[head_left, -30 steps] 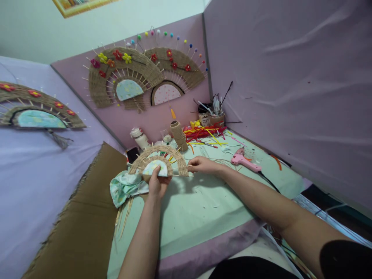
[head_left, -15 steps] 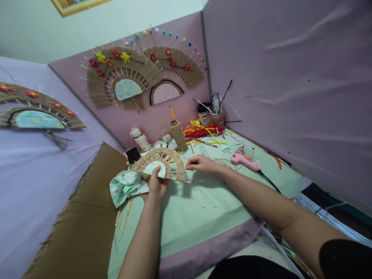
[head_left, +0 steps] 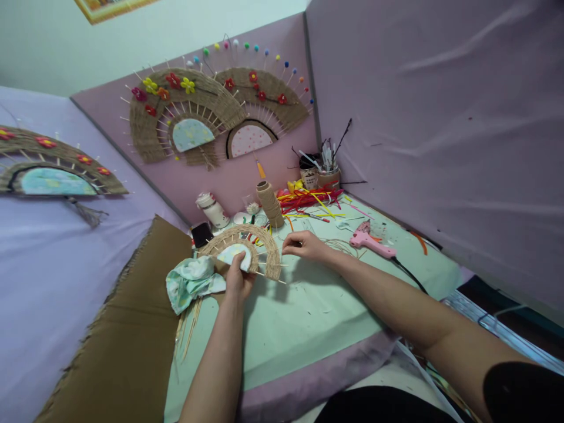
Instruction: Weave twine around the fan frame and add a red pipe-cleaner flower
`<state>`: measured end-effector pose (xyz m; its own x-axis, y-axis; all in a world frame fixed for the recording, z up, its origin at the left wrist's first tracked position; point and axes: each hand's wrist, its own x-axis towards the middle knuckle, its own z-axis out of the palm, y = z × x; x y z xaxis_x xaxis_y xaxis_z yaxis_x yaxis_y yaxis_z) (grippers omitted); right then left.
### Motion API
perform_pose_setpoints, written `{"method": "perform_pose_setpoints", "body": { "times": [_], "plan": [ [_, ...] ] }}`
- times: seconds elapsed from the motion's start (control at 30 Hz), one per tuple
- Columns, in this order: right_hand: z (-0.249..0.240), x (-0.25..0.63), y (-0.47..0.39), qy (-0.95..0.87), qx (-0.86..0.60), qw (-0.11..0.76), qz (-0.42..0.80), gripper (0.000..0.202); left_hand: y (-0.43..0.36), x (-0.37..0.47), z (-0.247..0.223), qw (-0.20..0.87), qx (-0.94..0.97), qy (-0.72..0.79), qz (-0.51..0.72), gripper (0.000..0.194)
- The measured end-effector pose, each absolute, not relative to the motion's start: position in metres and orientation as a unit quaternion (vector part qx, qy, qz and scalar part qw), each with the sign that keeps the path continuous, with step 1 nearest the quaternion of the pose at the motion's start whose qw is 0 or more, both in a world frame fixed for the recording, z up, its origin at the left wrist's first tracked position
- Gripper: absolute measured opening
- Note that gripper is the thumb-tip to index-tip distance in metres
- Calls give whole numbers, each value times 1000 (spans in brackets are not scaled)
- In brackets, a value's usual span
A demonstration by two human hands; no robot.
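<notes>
My left hand (head_left: 239,281) grips a small half-round woven fan (head_left: 272,254), thumb pressed on the pale blue patterned half-disc (head_left: 237,257) at its centre. Thin sticks run out through the fan's band of brown twine, and their ends poke past its right edge. Just right of that edge, my right hand (head_left: 304,245) is closed in a pinch on a thin strand of twine, which is hard to make out. Under the fan's left end lies a crumpled green-and-white patterned cloth (head_left: 192,283). Behind the fan a cone of brown twine (head_left: 270,204) stands upright.
A pink glue gun (head_left: 372,242) with a black cord lies at right. Red and yellow pipe cleaners (head_left: 308,201) and pots of brushes (head_left: 328,173) are at the back. A white bottle (head_left: 212,210) stands back left, beside a brown cardboard sheet (head_left: 118,329). Finished fans (head_left: 185,111) hang behind.
The fan's right end has tipped slightly downward in my left hand. My right hand has stayed nearly in place, and the fan's edge now sits a little lower beside it.
</notes>
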<state>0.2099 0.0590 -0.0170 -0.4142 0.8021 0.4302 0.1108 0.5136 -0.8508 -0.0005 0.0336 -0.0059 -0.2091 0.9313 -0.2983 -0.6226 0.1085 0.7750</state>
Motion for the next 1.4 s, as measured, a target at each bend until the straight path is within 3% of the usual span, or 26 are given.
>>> {"method": "perform_pose_setpoints", "body": {
  "times": [0.5, 0.83, 1.2, 1.4],
  "plan": [
    [-19, 214, 67, -721, -326, 456, 408, 20, 33, -3, -8, 626, 203, 420, 625, 9],
    [-23, 209, 68, -729, -331, 416, 430, 22, 27, 0, -5, 655, 223, 376, 616, 25],
    [-28, 209, 69, -765, -319, 369, 420, 21, 25, -3, -2, 654, 255, 428, 570, 17],
    [-26, 209, 68, -773, -327, 384, 384, 16, 24, -1, 1, 647, 248, 447, 566, 14]
  ]
}}
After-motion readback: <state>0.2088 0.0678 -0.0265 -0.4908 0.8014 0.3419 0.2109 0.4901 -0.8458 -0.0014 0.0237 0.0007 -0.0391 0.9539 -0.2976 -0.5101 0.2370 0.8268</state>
